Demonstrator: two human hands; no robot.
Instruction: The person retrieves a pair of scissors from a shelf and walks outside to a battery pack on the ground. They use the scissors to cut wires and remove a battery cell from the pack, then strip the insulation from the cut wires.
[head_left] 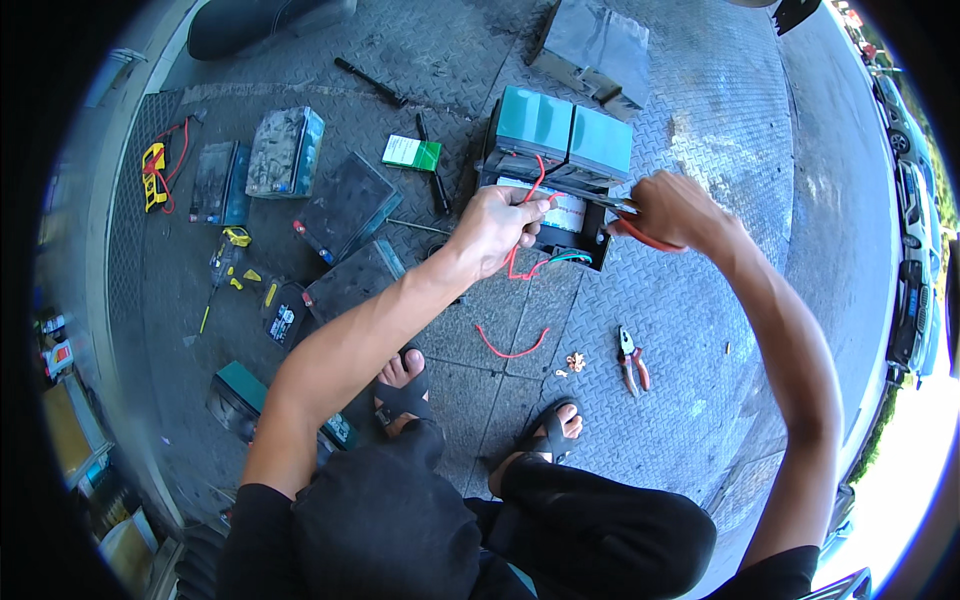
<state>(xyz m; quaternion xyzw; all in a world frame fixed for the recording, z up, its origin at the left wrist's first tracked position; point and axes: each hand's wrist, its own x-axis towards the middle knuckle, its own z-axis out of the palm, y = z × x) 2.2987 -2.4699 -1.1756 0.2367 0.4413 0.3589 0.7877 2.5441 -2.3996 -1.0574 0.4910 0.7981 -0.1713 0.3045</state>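
A thin red wire (541,172) is pinched in the fingers of my left hand (497,228), with its loose part hanging below them. My right hand (672,208) is closed around pliers (650,240) with orange-red handles, and their dark jaws point left toward the wire. Whether the jaws touch the wire I cannot make out. Under both hands is an open black case (597,255) holding a pale labelled piece, with red and green wires (570,257) at its near side. Two teal-topped batteries (533,120) stand just beyond it, a black cable between them.
A second pair of pliers (630,360) lies near my feet beside copper scraps (575,362) and a cut red wire (510,350). To the left are several used batteries (285,150), a drill (225,255), a yellow multimeter (155,175) and a green-white box (410,152). A grey case (592,50) stands beyond.
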